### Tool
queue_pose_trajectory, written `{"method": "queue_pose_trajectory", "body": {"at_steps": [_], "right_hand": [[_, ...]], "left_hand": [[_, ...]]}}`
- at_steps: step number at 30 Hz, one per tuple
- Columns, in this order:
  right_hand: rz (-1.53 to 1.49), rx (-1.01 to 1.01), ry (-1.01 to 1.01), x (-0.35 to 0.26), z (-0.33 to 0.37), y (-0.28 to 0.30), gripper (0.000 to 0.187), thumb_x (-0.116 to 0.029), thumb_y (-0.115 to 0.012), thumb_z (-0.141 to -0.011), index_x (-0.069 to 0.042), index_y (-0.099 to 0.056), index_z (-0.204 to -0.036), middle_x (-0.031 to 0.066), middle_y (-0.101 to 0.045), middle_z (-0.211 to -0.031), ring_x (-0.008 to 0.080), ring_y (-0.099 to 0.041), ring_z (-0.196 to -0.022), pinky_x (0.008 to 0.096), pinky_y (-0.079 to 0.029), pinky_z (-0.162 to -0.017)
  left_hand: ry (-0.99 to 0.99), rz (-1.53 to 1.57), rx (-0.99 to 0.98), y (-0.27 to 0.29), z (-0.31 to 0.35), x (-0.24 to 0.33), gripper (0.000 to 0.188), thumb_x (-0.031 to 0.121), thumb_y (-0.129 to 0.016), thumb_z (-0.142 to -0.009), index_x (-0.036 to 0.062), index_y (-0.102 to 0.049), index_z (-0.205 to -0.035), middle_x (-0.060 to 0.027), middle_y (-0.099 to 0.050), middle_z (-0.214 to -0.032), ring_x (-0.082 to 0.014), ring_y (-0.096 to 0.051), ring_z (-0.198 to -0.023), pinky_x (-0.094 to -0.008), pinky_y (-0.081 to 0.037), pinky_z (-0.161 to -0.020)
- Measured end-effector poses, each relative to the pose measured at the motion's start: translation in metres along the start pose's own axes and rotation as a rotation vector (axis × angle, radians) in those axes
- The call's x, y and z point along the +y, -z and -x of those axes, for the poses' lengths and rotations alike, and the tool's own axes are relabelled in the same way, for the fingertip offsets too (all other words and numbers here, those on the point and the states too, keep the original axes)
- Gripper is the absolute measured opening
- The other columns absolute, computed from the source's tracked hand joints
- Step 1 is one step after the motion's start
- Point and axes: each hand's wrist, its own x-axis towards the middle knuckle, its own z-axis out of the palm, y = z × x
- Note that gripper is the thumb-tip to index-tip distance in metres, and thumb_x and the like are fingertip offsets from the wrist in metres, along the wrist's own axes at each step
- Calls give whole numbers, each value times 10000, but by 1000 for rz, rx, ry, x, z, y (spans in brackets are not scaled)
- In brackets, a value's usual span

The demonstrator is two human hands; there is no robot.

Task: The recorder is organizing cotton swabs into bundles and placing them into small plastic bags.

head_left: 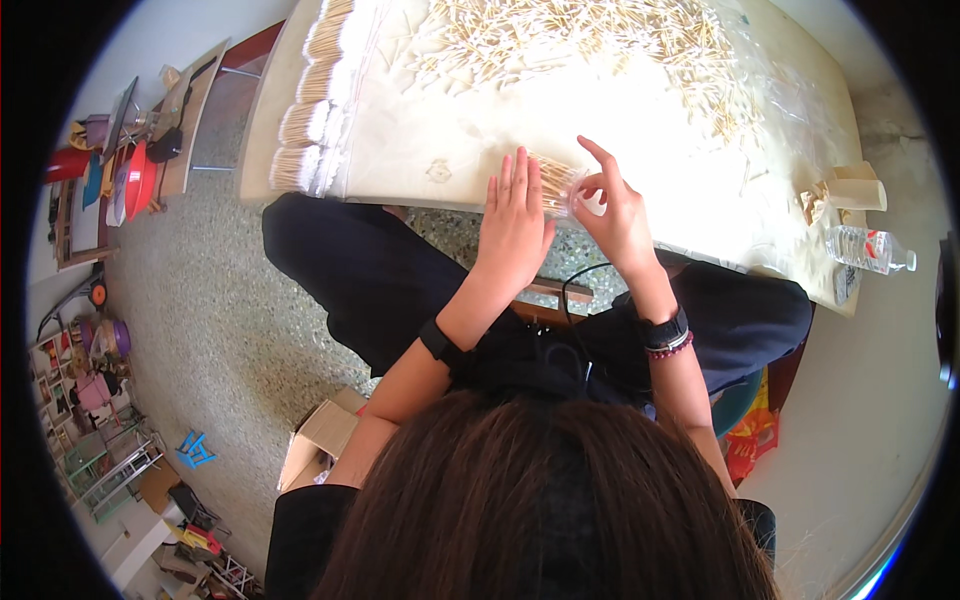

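Observation:
A bundle of cotton swabs in a clear plastic bag lies near the front edge of the table, between my hands. My left hand is flat, its fingers stretched out and pressed along the bundle's left side. On the other side, my right hand pinches the bag's edge between thumb and fingers, with the index finger pointing up and away. Farther back, a large heap of loose cotton swabs spreads over the table. Packed swab bundles stand in a row at the table's left edge.
The pale table ends just in front of my lap. At its right corner lie a clear water bottle and an open cardboard box. An open carton and blue plastic pieces are on the floor. Crowded shelves stand far left.

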Motion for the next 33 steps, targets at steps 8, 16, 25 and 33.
{"method": "queue_pose_trajectory", "body": {"at_steps": [8,16,25,33], "right_hand": [[-69,100,-46,6,3,9,530,37,-623,-732,-57,-427,-1215,78,-612,-753,180,-604,-701,294,-503,-665],[-61,132,-101,5,9,21,532,64,-608,-718,-52,-441,-1210,66,-604,-713,158,-620,-660,264,-516,-623],[98,135,40,2,3,-6,587,46,-624,-722,-117,-486,-1269,53,-585,-727,185,-594,-704,308,-498,-661],[23,125,22,11,3,-1,623,39,-635,-732,-150,-472,-1303,69,-615,-791,207,-603,-758,328,-505,-715]], "left_hand": [[0,-7,-8,-1,-1,0,771,201,-603,-837,-79,-162,-1404,-246,-145,-1478,-391,-160,-1373,-478,-197,-1104],[-2,3,-4,-1,0,-1,767,201,-604,-836,-85,-167,-1399,-254,-146,-1473,-395,-164,-1370,-477,-197,-1104],[-7,27,8,-1,0,-1,764,185,-616,-824,-90,-184,-1391,-261,-142,-1472,-410,-165,-1365,-491,-208,-1097],[-4,28,-2,0,-1,-1,766,181,-614,-824,-91,-178,-1392,-262,-144,-1470,-409,-170,-1363,-488,-209,-1098]]}}
